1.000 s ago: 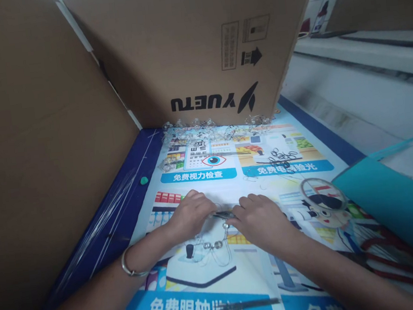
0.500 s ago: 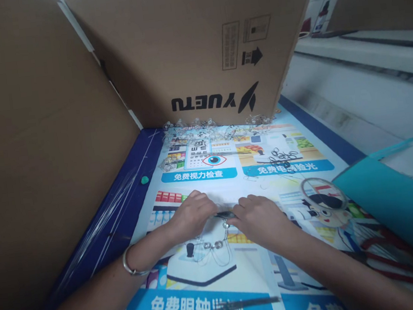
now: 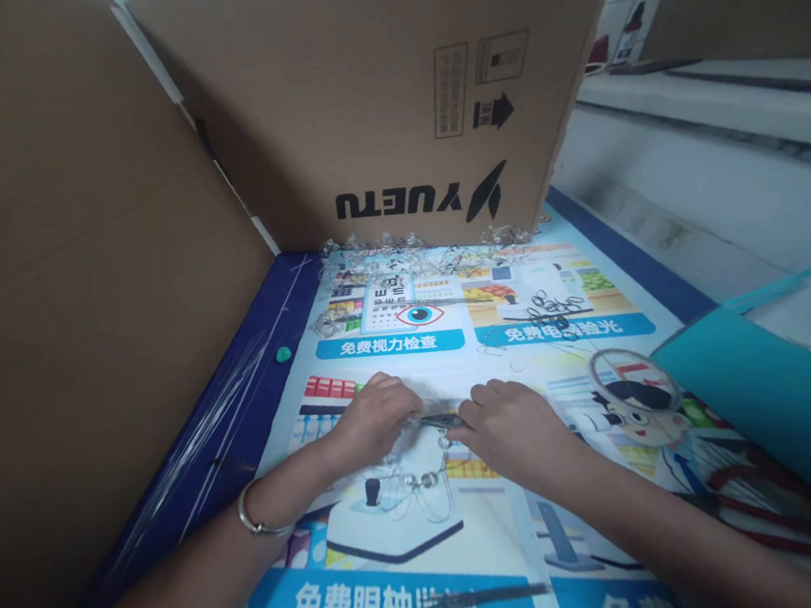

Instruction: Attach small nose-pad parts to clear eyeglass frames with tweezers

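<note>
My left hand (image 3: 381, 416) and my right hand (image 3: 512, 430) face each other over the printed sheet, both with curled fingers. Between them stretches a short bundle of thin dark wires (image 3: 440, 421), pinched at either end. Below it hangs a loop of fine wire strung with clear round beads (image 3: 420, 481); how it joins the bundle is too small to tell. Nearer to me, a second bundle of dark straight wires (image 3: 487, 595) lies flat on the sheet.
Tangled clear beaded wire pieces (image 3: 371, 259) line the foot of an upright cardboard panel (image 3: 351, 86). Small dark loops (image 3: 556, 306) lie at back right. A clear ring (image 3: 634, 380) is right of my right hand, beside a teal container (image 3: 775, 399). A green lump (image 3: 283, 354) sits left.
A little more of the wire bundle shows between my hands. My left hand has shifted very slightly left; the beaded loop hangs in nearly the same place.
</note>
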Available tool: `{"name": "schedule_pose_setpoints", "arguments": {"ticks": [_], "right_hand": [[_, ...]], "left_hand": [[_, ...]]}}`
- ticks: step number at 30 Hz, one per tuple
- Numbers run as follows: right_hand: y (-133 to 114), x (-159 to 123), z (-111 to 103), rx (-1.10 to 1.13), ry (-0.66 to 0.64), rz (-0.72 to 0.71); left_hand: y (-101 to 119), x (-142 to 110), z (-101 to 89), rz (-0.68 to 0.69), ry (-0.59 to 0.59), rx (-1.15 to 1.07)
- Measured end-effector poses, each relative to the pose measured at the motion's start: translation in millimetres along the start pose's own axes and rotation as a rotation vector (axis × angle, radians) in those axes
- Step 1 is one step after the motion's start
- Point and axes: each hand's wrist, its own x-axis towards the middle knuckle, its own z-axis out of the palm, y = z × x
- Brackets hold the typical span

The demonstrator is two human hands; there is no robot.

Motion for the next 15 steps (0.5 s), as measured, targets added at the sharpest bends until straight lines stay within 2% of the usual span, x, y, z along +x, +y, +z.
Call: {"name": "schedule_pose_setpoints", "arguments": {"ticks": [6, 15], "right_hand": [[3, 1, -3, 0.034, -0.027, 0.025], [6, 4, -13, 0.085, -0.142, 0.035]], "left_hand": [[-2, 0, -1.4, -0.007, 0.008, -0.093], [-2, -1, -2.0, 0.031, 0.001, -0.151]]}}
